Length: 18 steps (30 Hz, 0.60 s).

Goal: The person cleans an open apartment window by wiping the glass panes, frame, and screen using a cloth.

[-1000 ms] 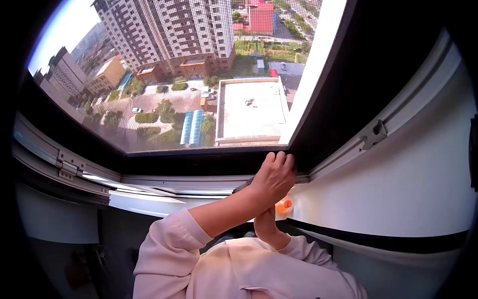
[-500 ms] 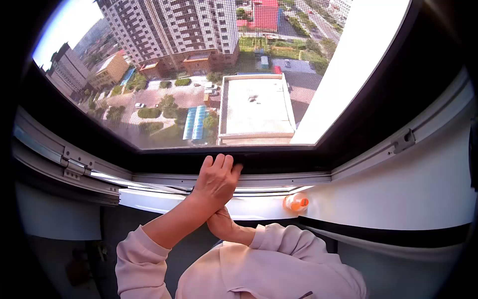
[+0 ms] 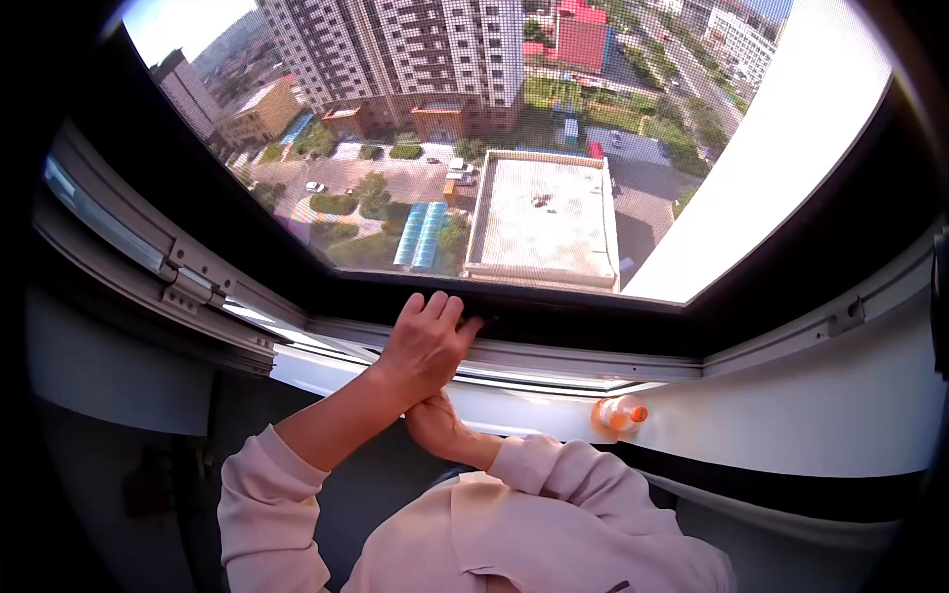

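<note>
The black lower rail (image 3: 593, 322) of the window frame ran across the middle of the view, just below the mesh screen (image 3: 554, 128). The left hand (image 3: 427, 341) rested on it, back upward, its fingers close together and bent over the rail, the thumb apart on the right; whether they pinched anything could not be told. Beneath the left wrist lay the right hand (image 3: 435, 425), its fingers hidden, so their state could not be told. Just below the rail ran a pale metal track (image 3: 554, 358), then a white sill (image 3: 524, 415), where a clear bottle of orange liquid (image 3: 617, 416) with an orange cap stood well to the right of both hands. A metal hinge (image 3: 193, 288) sat at the left. Beyond the mesh were a tower block (image 3: 415, 49) and a flat-roofed building (image 3: 544, 222).
</note>
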### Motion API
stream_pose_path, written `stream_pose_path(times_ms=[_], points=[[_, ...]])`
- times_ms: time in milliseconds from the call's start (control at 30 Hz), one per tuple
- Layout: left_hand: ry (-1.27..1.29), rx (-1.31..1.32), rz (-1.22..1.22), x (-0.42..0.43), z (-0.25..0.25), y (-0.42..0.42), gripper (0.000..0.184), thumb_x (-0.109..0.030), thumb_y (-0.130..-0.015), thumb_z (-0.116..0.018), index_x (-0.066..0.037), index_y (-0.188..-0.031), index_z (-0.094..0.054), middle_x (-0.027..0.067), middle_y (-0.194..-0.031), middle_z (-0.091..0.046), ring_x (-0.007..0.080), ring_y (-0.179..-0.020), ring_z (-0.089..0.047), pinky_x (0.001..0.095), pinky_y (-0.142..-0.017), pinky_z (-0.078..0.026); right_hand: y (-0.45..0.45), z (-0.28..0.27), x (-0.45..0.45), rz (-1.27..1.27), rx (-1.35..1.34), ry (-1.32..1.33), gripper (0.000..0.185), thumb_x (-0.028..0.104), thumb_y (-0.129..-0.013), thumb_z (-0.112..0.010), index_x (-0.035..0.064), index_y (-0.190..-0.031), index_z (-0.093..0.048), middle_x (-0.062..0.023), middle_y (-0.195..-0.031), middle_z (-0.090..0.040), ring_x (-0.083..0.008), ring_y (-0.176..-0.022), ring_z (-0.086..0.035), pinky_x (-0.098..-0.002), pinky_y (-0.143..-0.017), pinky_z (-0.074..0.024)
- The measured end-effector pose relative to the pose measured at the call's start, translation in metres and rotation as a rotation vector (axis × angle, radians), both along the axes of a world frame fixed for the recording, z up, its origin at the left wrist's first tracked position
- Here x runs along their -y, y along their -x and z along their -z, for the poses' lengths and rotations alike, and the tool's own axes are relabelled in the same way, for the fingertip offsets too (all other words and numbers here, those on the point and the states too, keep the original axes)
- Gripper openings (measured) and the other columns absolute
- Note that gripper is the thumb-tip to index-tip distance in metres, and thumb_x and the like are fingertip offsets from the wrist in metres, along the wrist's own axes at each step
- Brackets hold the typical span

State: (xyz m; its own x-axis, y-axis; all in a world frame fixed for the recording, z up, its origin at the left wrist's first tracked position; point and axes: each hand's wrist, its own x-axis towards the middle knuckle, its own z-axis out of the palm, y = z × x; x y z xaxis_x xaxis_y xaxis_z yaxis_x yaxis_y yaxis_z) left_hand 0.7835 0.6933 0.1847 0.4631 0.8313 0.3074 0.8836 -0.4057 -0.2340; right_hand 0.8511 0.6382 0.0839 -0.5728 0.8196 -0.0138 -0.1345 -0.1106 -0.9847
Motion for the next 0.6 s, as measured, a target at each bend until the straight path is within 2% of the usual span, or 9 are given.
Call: stream_pose_path(times_ms=[133, 200, 267, 367, 400, 467, 500, 533, 600], points=[[-0.002, -0.066, -0.077, 0.01, 0.0, 0.049, 0.02, -0.017, -0.077, -0.061, -0.012, -0.094, -0.069, 0.0065, -0.084, -0.052, 0.0225, -0.083, -0.053, 0.0357, -0.07, -0.037, 0.01, -0.016, -0.011, -0.262, 0.153, 0.186, 0.027, 0.007, -0.084, -0.048, -0.0029, -0.106, -0.061, -0.0114, -0.099, -0.067, -0.0195, -0.093, -0.062, -0.0328, -0.084, -0.0483], [0.051, -0.124, -0.205, 0.019, -0.002, 0.075, 0.026, -0.017, -0.072, -0.066, -0.013, -0.097, -0.069, 0.0067, -0.085, -0.052, 0.0227, -0.085, -0.053, 0.0362, -0.07, -0.039, 0.022, -0.019, -0.008, -0.266, 0.14, 0.151, 0.038, 0.027, -0.083, -0.046, 0.0103, -0.11, -0.066, -0.0111, -0.1, -0.07, -0.0257, -0.101, -0.063, -0.0373, -0.089, -0.0421], [0.051, -0.057, -0.262, 0.026, -0.002, 0.087, 0.032, -0.014, -0.068, -0.069, -0.015, -0.099, -0.069, 0.0067, -0.087, -0.053, 0.023, -0.086, -0.054, 0.0371, -0.069, -0.041, 0.036, -0.01, -0.008, -0.305, 0.166, 0.159, 0.04, 0.027, -0.082, -0.047, 0.0119, -0.115, -0.064, -0.0099, -0.104, -0.069, -0.0261, -0.103, -0.063, -0.0386, -0.09, -0.0431], [0.083, 0.395, -0.241, 0.032, -0.002, 0.098, 0.038, -0.002, -0.071, -0.063, -0.015, -0.107, -0.068, 0.0069, -0.092, -0.055, 0.0247, -0.085, -0.057, 0.0368, -0.071, -0.047, 0.039, -0.004, -0.011, -0.27, 0.189, 0.18, 0.042, 0.03, -0.082, -0.047, 0.0131, -0.116, -0.063, -0.0134, -0.103, -0.068, -0.0313, -0.1, -0.062, -0.043, -0.089, -0.0446], [0.073, 0.389, -0.255, 0.036, -0.005, 0.099, 0.038, -0.002, -0.071, -0.063, -0.015, -0.107, -0.068, 0.0069, -0.092, -0.055, 0.0247, -0.085, -0.057, 0.0368, -0.071, -0.047, 0.033, -0.003, -0.01, -0.234, 0.213, 0.152, 0.04, 0.029, -0.082, -0.048, 0.0121, -0.114, -0.063, -0.0151, -0.1, -0.068, -0.0335, -0.096, -0.063, -0.0422, -0.087, -0.0456], [0.195, 0.881, -0.384, 0.047, -0.011, 0.099, 0.044, 0.005, -0.075, -0.058, -0.011, -0.116, -0.065, 0.0045, -0.096, -0.058, 0.0164, -0.083, -0.058, 0.0283, -0.071, -0.047, 0.013, -0.022, -0.014, -0.253, 0.237, 0.097, 0.039, 0.03, -0.082, -0.049, 0.0109, -0.113, -0.062, -0.0155, -0.098, -0.068, -0.0346, -0.093, -0.063, -0.0414, -0.084, -0.0463], [0.185, 0.941, -0.364, 0.052, -0.007, 0.106, 0.048, 0.006, -0.079, -0.056, -0.009, -0.125, -0.06, 0.0025, -0.103, -0.062, 0.0117, -0.09, -0.059, 0.0237, -0.077, -0.047, 0.009, -0.022, -0.014, -0.267, 0.237, 0.089, 0.039, 0.03, -0.082, -0.049, 0.0109, -0.113, -0.062, -0.0155, -0.098, -0.068, -0.0346, -0.093, -0.063, -0.0414, -0.084, -0.0463], [0.174, 0.942, -0.374, 0.057, -0.005, 0.11, 0.048, 0.006, -0.079, -0.056, -0.009, -0.125, -0.06, 0.0025, -0.103, -0.062, 0.0117, -0.09, -0.059, 0.0237, -0.077, -0.047, 0.005, -0.021, -0.012, -0.22, 0.18, 0.093, 0.038, 0.031, -0.082, -0.051, 0.0099, -0.112, -0.062, -0.0153, -0.098, -0.068, -0.0339, -0.092, -0.063, -0.0404, -0.084, -0.0465], [0.259, 1.6, -0.388, 0.071, -0.002, 0.114, 0.049, 0.004, -0.081, -0.058, -0.006, -0.129, -0.056, 0.0042, -0.113, -0.062, 0.0149, -0.099, -0.061, 0.0258, -0.088, -0.047, -0.003, -0.024, -0.009, -0.188, 0.123, 0.093, 0.038, 0.031, -0.083, -0.053, 0.0088, -0.112, -0.062, -0.0151, -0.097, -0.068, -0.0333, -0.091, -0.063, -0.0394, -0.083, -0.0466]])
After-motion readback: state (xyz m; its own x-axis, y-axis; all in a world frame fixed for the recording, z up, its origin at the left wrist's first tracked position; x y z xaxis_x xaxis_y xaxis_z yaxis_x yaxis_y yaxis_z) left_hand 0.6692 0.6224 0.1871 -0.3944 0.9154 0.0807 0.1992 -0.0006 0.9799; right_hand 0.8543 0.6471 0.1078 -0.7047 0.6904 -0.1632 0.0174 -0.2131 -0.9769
